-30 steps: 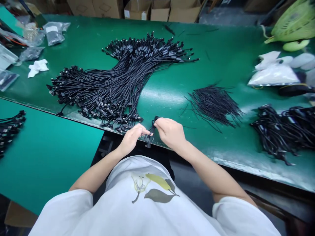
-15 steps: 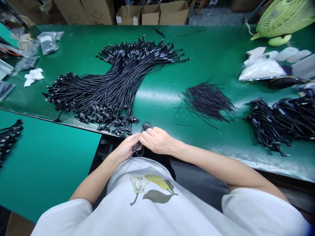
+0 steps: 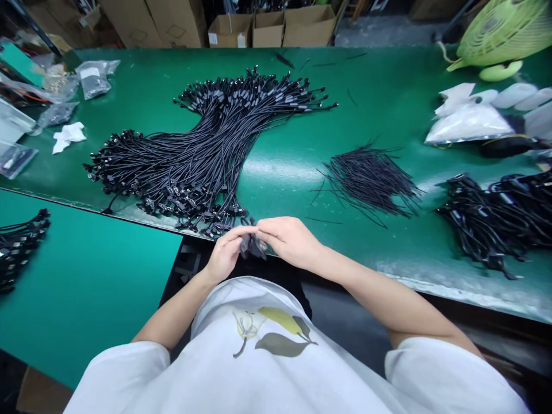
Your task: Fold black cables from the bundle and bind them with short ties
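Observation:
A small coiled black cable (image 3: 253, 247) is between my two hands at the table's front edge, partly hidden by the fingers and blurred. My left hand (image 3: 227, 248) is closed on its left side. My right hand (image 3: 290, 238) pinches at its top from the right, fingertips meeting those of the left. Just beyond lies a large spread of black cables (image 3: 207, 149) with plugs at both ends. Farther right is a loose heap of short black ties (image 3: 371, 179).
Bundled black cables (image 3: 495, 218) lie at the right. Behind them are a white plastic bag (image 3: 470, 123) and a yellow-green fan (image 3: 509, 31). Grey bags (image 3: 94, 80) and white tissue (image 3: 69, 135) sit at the left. More cables (image 3: 21, 247) rest on the lower left surface. Cardboard boxes (image 3: 308, 26) stand behind.
The coiled cable has been turned and drawn upright between the hands. My right hand has shifted slightly right, and both hands' fingertips now meet above the coil. The camera view has shifted a little.

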### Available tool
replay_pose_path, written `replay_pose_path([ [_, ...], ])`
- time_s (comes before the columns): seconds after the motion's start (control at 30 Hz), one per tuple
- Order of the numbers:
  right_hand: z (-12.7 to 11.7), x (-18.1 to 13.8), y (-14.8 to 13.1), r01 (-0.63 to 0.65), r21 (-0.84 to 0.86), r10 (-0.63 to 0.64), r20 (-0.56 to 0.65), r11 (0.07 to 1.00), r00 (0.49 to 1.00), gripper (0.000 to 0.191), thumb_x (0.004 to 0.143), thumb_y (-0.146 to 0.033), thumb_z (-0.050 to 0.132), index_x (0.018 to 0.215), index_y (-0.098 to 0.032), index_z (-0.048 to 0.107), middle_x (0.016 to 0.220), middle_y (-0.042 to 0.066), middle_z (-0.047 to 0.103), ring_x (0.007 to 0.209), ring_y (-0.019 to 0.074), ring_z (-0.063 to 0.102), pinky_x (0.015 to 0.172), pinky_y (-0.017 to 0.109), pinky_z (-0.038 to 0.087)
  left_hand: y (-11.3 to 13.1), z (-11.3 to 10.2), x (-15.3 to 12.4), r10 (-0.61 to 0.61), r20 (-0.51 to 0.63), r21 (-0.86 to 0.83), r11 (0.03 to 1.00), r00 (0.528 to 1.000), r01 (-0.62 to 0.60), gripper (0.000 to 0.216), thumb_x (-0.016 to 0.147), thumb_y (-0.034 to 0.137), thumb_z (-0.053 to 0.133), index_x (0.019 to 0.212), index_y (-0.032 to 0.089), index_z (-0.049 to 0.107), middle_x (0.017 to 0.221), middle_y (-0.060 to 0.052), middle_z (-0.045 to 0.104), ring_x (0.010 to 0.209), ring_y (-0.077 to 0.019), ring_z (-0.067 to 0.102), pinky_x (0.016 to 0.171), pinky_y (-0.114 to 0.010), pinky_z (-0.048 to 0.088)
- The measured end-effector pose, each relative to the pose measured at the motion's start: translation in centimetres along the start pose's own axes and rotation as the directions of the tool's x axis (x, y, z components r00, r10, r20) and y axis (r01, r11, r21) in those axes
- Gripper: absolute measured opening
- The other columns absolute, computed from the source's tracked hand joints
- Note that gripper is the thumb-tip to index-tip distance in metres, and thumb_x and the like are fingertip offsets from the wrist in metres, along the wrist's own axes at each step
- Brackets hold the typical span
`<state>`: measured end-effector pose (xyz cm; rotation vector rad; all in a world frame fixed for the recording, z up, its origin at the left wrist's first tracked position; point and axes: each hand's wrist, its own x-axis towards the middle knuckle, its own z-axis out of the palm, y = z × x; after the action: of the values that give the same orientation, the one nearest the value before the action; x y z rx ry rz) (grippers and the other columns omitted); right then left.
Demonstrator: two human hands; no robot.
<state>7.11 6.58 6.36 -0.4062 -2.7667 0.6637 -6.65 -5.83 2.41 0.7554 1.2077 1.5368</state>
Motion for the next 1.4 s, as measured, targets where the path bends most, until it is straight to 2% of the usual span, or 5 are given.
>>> replay_pose_path([
  [0.17, 1.0, -0.6, -0.3, -0.014, -0.234, -0.038, -0.218, 0.972, 0.975, 0.028, 0.095, -0.019, 0.042, 0.071, -0.017, 0.055, 0.065, 0.002, 0.053, 0.064, 0.0146, 0.040, 0.062, 0.028, 0.025, -0.3, -0.7, 0.1, -0.144, 0.168, 0.360, 0.930, 0.975, 0.075, 0.022, 0.082, 0.035, 0.063, 0.072, 0.017, 0.072, 0.063, -0.001, 0.055, 0.064, -0.0137, 0.048, 0.068, -0.028, 0.040],
  [0.47, 2.3, -1.7, -0.1, 0.197, -0.418, -0.299, -0.195, 0.887, 0.934, 0.030, 0.093, -0.010, 0.036, 0.071, -0.016, 0.055, 0.065, 0.003, 0.051, 0.063, 0.0161, 0.034, 0.061, 0.031, 0.021, -1.4, -1.2, 1.6, -0.364, 0.122, -0.215, 0.899, 0.924, 0.382, 0.043, 0.081, 0.052, 0.061, 0.098, 0.014, 0.071, 0.091, -0.008, 0.069, 0.083, -0.0170, 0.062, 0.077, -0.027, 0.050],
  [0.67, 2.6, -1.9, 0.7, -0.081, 0.101, 0.096, -0.155, 0.992, 0.983, 0.029, 0.096, -0.023, 0.039, 0.075, -0.016, 0.058, 0.072, 0.003, 0.059, 0.066, 0.0137, 0.045, 0.063, 0.027, 0.029, -1.6, -0.2, 0.8, -0.065, 0.148, 0.157, 0.987, 0.987, 0.041, 0.053, 0.085, 0.035, 0.065, 0.136, 0.021, 0.053, 0.141, -0.009, 0.054, 0.133, -0.0236, 0.047, 0.115, -0.038, 0.031],
  [0.83, 3.8, -2.1, 1.3, -0.327, 0.797, 0.344, 0.160, 0.508, 0.925, 0.047, 0.096, -0.052, 0.034, 0.068, -0.017, 0.049, 0.052, -0.006, 0.036, 0.044, 0.0079, 0.026, 0.047, 0.023, 0.027, -1.6, 1.2, 0.4, 0.106, 0.081, 0.455, 0.881, 0.991, -0.132, 0.047, 0.094, 0.035, 0.049, 0.139, 0.023, 0.050, 0.143, -0.007, 0.053, 0.135, -0.0222, 0.045, 0.116, -0.035, 0.029],
  [1.4, 2.7, -1.9, 0.5, -0.045, 0.698, 0.415, -0.372, 0.715, 0.830, 0.026, 0.085, -0.045, 0.057, 0.083, -0.021, 0.047, 0.079, 0.000, 0.061, 0.070, 0.0130, 0.060, 0.070, 0.028, 0.047, 0.7, 3.4, 0.4, -0.175, 0.129, 0.237, 0.961, 0.976, 0.142, 0.046, 0.075, 0.032, 0.073, 0.094, 0.025, 0.032, 0.109, -0.002, 0.061, 0.065, -0.0071, 0.060, 0.060, -0.021, 0.049],
])
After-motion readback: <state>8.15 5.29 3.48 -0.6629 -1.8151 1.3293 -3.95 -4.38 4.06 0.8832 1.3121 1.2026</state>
